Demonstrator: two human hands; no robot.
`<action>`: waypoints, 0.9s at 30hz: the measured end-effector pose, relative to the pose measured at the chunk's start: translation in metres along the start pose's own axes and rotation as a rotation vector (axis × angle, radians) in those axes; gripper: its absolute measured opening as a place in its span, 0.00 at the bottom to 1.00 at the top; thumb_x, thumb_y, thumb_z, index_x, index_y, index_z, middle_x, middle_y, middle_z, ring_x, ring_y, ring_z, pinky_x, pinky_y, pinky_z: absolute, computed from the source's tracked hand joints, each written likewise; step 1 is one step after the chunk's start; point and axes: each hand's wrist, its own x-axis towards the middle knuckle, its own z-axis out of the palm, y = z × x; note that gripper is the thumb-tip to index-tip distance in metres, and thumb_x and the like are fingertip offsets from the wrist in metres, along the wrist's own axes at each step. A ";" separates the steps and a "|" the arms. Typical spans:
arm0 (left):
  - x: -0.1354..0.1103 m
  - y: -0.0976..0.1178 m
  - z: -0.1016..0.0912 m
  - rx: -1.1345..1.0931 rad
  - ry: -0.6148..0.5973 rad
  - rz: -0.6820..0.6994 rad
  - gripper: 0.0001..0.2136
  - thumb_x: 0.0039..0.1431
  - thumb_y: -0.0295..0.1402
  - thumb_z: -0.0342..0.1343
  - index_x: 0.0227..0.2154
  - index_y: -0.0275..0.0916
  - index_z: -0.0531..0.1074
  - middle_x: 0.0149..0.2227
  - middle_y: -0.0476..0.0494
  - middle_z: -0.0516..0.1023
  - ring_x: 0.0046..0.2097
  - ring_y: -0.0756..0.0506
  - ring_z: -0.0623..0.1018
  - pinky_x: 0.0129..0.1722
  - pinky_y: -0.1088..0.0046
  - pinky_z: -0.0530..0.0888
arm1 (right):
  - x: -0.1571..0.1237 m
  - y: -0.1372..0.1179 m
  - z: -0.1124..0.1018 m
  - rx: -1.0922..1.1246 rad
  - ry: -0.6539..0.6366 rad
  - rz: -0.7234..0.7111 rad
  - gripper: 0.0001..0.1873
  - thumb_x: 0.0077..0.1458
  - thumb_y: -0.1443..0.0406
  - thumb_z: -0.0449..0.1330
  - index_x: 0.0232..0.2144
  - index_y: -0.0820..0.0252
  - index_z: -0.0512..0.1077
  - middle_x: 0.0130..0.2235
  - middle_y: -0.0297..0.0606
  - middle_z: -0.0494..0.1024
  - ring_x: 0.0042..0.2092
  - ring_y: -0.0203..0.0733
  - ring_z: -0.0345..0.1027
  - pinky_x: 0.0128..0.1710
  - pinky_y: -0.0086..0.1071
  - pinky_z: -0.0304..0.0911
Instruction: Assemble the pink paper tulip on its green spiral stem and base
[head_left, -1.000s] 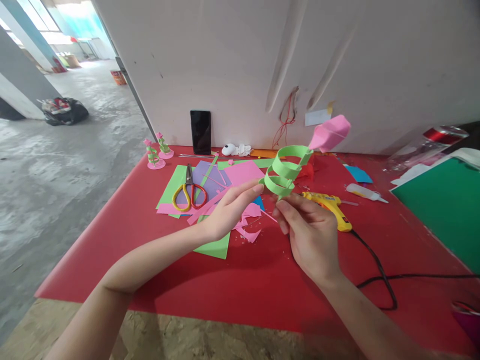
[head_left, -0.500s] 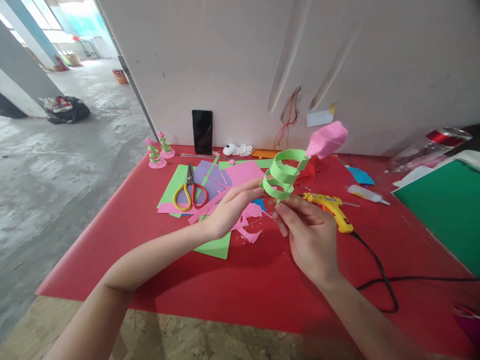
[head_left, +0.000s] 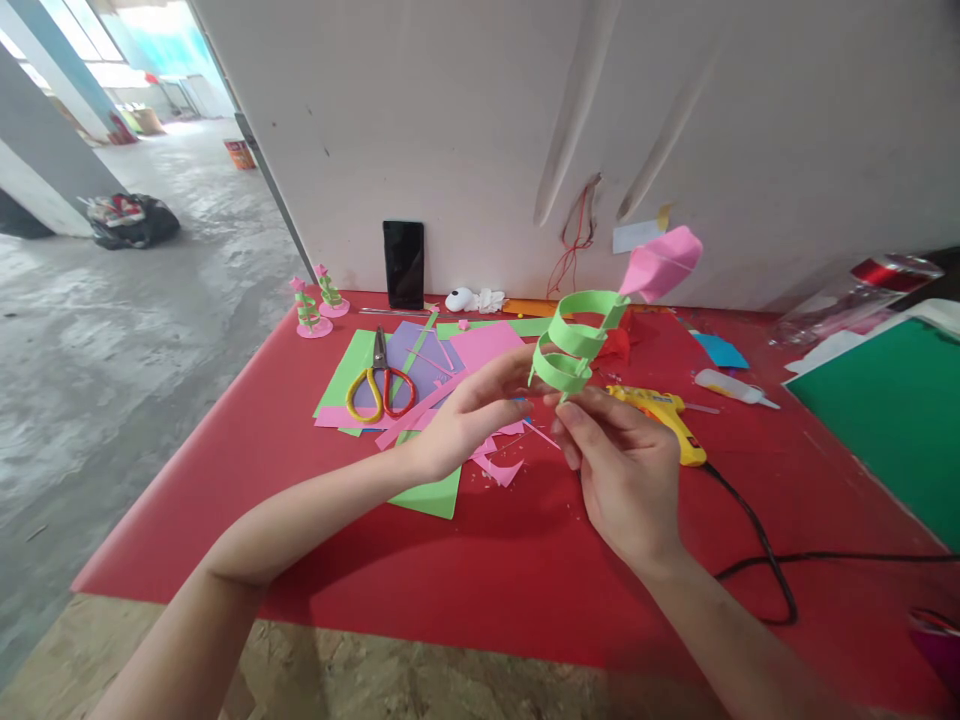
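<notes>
A paper flower with a pink bud (head_left: 664,264) and a green strip coiled in loops (head_left: 574,338) around its stem is tilted up to the right. My right hand (head_left: 626,465) pinches the lower end of the stem between thumb and fingers. Just left of the coil is my left hand (head_left: 480,415), thumb and fingers apart, holding nothing that I can see. Its fingertips reach close behind the loops; whether they touch is hidden. Behind my right hand lies a yellow glue gun (head_left: 675,420), partly covered by it.
Scissors (head_left: 381,380) lie on coloured sheets (head_left: 427,355) and pink scraps. Two small finished paper flowers (head_left: 311,312) stand at the far left. A phone (head_left: 404,264) leans on the wall; a glue bottle (head_left: 731,386), a green board (head_left: 892,420) and a black cable (head_left: 757,530) are on the right.
The paper flower has shifted slightly up and right in my right hand. My left thumb has dropped away from the coil, and the fingers have spread apart.
</notes>
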 end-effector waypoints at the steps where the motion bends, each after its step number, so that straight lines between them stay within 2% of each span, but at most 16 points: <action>1: 0.000 -0.001 0.000 0.008 -0.003 0.000 0.16 0.55 0.31 0.54 0.48 0.42 0.70 0.51 0.43 0.76 0.51 0.44 0.76 0.53 0.66 0.73 | 0.000 0.000 0.000 0.005 0.000 -0.003 0.09 0.52 0.57 0.65 0.31 0.56 0.79 0.25 0.32 0.73 0.21 0.26 0.58 0.17 0.22 0.56; 3: 0.000 -0.002 0.001 0.028 -0.004 0.015 0.15 0.57 0.32 0.53 0.48 0.42 0.69 0.51 0.43 0.76 0.51 0.45 0.76 0.52 0.66 0.73 | 0.000 -0.001 0.001 0.021 0.005 -0.014 0.08 0.51 0.58 0.65 0.30 0.56 0.78 0.25 0.32 0.73 0.21 0.25 0.58 0.17 0.21 0.55; 5: 0.001 -0.002 -0.001 0.066 0.043 0.063 0.16 0.56 0.29 0.53 0.48 0.43 0.68 0.52 0.44 0.74 0.53 0.46 0.74 0.55 0.66 0.71 | 0.001 -0.001 0.001 0.025 0.015 -0.022 0.07 0.51 0.59 0.65 0.28 0.57 0.78 0.24 0.31 0.72 0.20 0.25 0.57 0.16 0.21 0.55; 8: 0.003 0.003 -0.007 0.176 0.239 0.179 0.17 0.53 0.26 0.53 0.47 0.44 0.67 0.52 0.46 0.72 0.54 0.48 0.71 0.60 0.66 0.66 | 0.002 -0.002 0.002 -0.002 0.042 -0.035 0.07 0.51 0.61 0.65 0.27 0.58 0.77 0.23 0.31 0.71 0.20 0.24 0.56 0.17 0.22 0.56; 10: 0.003 0.009 -0.009 0.261 0.367 0.268 0.11 0.54 0.29 0.55 0.42 0.44 0.68 0.49 0.46 0.71 0.53 0.48 0.71 0.59 0.66 0.66 | 0.002 -0.003 0.003 -0.016 0.057 -0.051 0.05 0.50 0.62 0.65 0.27 0.57 0.77 0.24 0.30 0.72 0.20 0.24 0.56 0.19 0.22 0.58; 12: 0.002 0.015 -0.009 0.341 0.428 0.315 0.04 0.56 0.33 0.56 0.36 0.44 0.70 0.47 0.46 0.70 0.54 0.47 0.69 0.59 0.67 0.66 | 0.002 -0.003 0.004 -0.022 0.064 -0.060 0.03 0.50 0.64 0.65 0.26 0.57 0.77 0.23 0.29 0.71 0.20 0.23 0.55 0.20 0.22 0.58; 15: -0.001 0.021 -0.005 0.409 0.400 0.315 0.02 0.57 0.34 0.59 0.30 0.44 0.73 0.47 0.46 0.69 0.56 0.47 0.68 0.61 0.65 0.64 | 0.001 -0.003 0.007 -0.015 0.069 -0.056 0.02 0.49 0.66 0.64 0.25 0.56 0.77 0.23 0.29 0.71 0.20 0.23 0.54 0.19 0.20 0.58; 19: -0.001 0.019 -0.002 0.421 0.327 0.316 0.05 0.55 0.38 0.63 0.29 0.44 0.76 0.50 0.46 0.70 0.56 0.45 0.69 0.60 0.61 0.66 | -0.001 -0.001 0.009 -0.028 0.055 -0.044 0.02 0.48 0.65 0.65 0.27 0.56 0.78 0.24 0.30 0.72 0.21 0.24 0.56 0.18 0.20 0.58; 27: 0.001 0.015 -0.007 0.430 0.293 0.310 0.08 0.52 0.43 0.64 0.27 0.46 0.77 0.51 0.48 0.72 0.57 0.43 0.70 0.60 0.53 0.66 | 0.000 -0.003 0.011 -0.104 0.030 -0.014 0.04 0.48 0.64 0.64 0.24 0.59 0.77 0.22 0.29 0.70 0.20 0.23 0.55 0.17 0.20 0.55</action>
